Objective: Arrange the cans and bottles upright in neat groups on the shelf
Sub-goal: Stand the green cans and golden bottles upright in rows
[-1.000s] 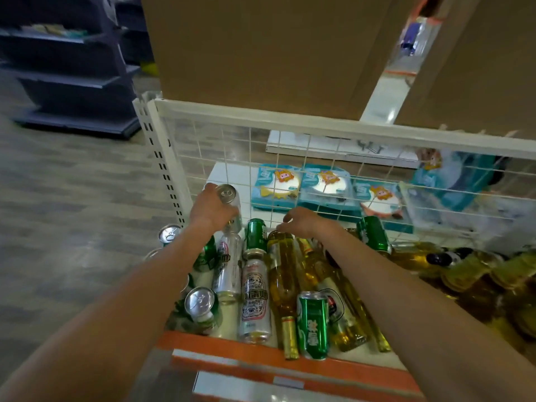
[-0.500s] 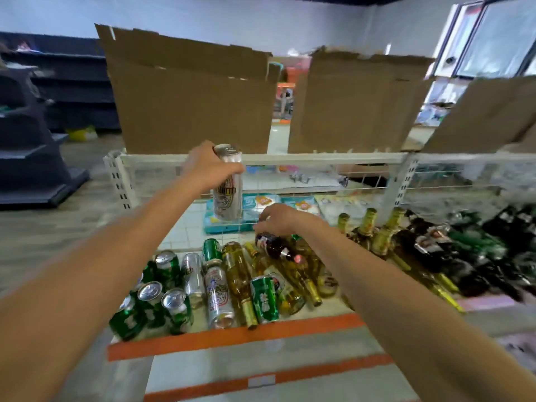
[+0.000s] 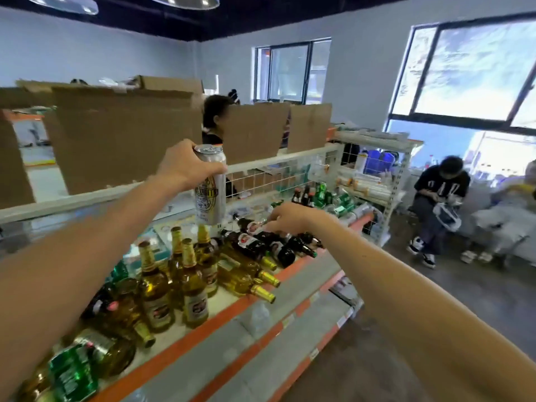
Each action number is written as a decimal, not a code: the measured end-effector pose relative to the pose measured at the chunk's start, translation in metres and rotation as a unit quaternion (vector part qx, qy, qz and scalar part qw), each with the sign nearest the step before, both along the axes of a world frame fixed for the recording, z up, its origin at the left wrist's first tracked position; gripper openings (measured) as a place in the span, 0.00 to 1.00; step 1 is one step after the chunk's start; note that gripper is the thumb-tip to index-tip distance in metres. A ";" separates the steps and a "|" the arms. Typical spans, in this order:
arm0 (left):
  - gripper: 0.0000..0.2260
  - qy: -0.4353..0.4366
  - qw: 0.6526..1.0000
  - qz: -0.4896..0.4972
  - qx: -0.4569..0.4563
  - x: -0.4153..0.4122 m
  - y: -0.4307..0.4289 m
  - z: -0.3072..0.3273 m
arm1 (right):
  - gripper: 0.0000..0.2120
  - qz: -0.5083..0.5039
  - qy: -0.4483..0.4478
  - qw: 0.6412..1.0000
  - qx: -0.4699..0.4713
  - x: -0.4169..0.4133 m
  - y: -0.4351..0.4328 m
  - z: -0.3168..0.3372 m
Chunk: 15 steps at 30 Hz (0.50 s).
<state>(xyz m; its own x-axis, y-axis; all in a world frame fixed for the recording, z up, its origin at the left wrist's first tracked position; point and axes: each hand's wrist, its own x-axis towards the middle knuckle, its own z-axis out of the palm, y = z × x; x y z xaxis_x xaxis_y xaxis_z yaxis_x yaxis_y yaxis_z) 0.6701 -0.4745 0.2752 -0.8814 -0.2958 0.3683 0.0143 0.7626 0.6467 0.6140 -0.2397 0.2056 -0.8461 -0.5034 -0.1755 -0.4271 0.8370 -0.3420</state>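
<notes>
Shop floor, grey walls, large windows (image 3: pixel 470 68) on the right. A person sits (image 3: pixel 438 204) past the shelf end, and another is partly hidden behind the cardboard panels (image 3: pixel 124 140) above the wire mesh back (image 3: pixel 278 175).

Left hand (image 3: pixel 185 166): fingers and thumb wrapped round the upper part of a tall silver can (image 3: pixel 210 187). The can is upright and held in the air above the shelf (image 3: pixel 203 332), just over the gold caps of the standing bottles. Judgement: it is in transit to a can group, and it is carried high so it clears the bottle necks.

Right hand (image 3: pixel 290 217): reaching down, fingertips on one of the dark bottles (image 3: pixel 261 242), which lie on their sides in a row. I cannot tell whether the fingers have closed round it. Likely this is the next item to be stood up, or the hand is steadying the row against rolling.

Outward: a small cluster of amber bottles (image 3: pixel 174 282) stands upright near the front edge, so that group is already started. To its right, more amber bottles lie flat (image 3: pixel 246 277), caps pointing toward the orange shelf lip. At the lower left a green can (image 3: pixel 72 372) and more bottles lie tumbled. Green cans and small bottles (image 3: pixel 322 195) sit further down the shelf.

Task is partly done; most of the stock is lying down. Risk: round bottles near the lip could roll off.
</notes>
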 end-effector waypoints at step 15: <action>0.28 -0.084 0.984 -0.158 -0.004 -0.207 0.358 -0.059 | 0.25 -0.197 -0.032 0.980 -0.012 -0.125 0.382 -0.049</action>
